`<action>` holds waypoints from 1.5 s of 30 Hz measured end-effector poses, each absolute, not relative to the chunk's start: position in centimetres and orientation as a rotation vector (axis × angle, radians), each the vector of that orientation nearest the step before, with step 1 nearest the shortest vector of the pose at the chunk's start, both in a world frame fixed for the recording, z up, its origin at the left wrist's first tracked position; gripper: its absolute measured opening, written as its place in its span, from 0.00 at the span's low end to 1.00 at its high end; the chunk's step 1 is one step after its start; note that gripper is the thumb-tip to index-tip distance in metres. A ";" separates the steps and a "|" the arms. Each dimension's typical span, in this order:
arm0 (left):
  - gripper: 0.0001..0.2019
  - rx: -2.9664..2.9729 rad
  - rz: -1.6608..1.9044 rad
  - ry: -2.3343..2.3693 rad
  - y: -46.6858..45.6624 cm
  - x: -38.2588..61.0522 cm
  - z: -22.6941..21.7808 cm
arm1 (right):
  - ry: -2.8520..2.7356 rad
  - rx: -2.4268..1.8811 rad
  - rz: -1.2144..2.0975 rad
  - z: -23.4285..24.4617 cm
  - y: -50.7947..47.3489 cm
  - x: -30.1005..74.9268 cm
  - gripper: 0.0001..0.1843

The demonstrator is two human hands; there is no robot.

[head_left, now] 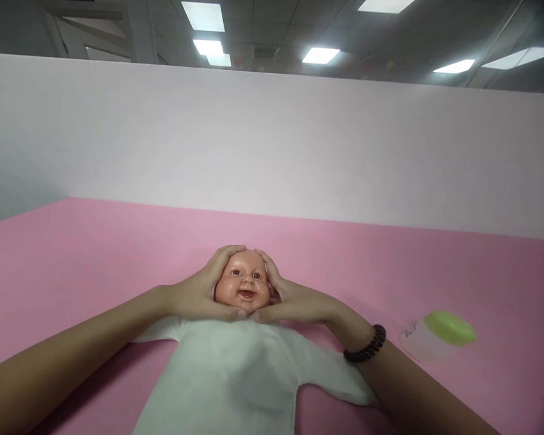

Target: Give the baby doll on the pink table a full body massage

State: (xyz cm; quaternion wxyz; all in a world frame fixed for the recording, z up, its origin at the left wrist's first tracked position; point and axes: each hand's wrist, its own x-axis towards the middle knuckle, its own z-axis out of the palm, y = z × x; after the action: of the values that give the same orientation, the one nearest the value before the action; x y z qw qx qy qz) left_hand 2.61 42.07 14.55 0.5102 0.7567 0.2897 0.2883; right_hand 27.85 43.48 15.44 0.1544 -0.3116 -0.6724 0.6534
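Note:
A baby doll [243,283] lies face up on a pink surface, its head toward the far side. It wears a white long-sleeved top [226,368]. My left hand [204,290] cups one side of the doll's head, fingers curved round the crown and thumb under the chin. On the other side, my right hand [290,297] holds the head the same way. Both thumb tips nearly meet below the chin. The fingers behind the head are partly hidden. A black coiled band [367,345] circles my right wrist.
To the right, a translucent container with a green lid [448,328] lies on the pink surface [118,241]. A white panel [272,139] stands along the far edge. Above it show ceiling lights [321,55] and part of a door frame at the upper left.

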 end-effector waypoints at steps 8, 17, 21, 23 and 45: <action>0.50 1.902 0.673 0.670 42.8 2.1 14.3 | -1.891 -1.015 1.859 15.7 43.2 27.4 0.82; 0.48 1.917 0.641 0.620 42.9 2.0 14.3 | -1.930 -0.991 1.864 15.4 43.7 27.8 0.76; 0.49 1.942 0.691 0.649 42.9 2.0 14.0 | -1.924 -0.979 1.860 15.6 43.4 27.6 0.77; 0.50 1.927 0.708 0.673 42.9 2.2 14.0 | -1.914 -1.009 1.852 15.7 43.2 27.5 0.78; 0.48 1.974 0.732 0.715 42.6 2.4 14.5 | -1.971 -1.096 1.815 15.6 43.3 27.7 0.74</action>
State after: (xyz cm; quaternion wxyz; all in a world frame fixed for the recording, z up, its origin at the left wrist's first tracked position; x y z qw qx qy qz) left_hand 2.41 42.61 14.51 0.4430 0.7960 0.2883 0.2950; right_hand 27.67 43.29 15.64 0.1232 -0.3758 -0.6757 0.6221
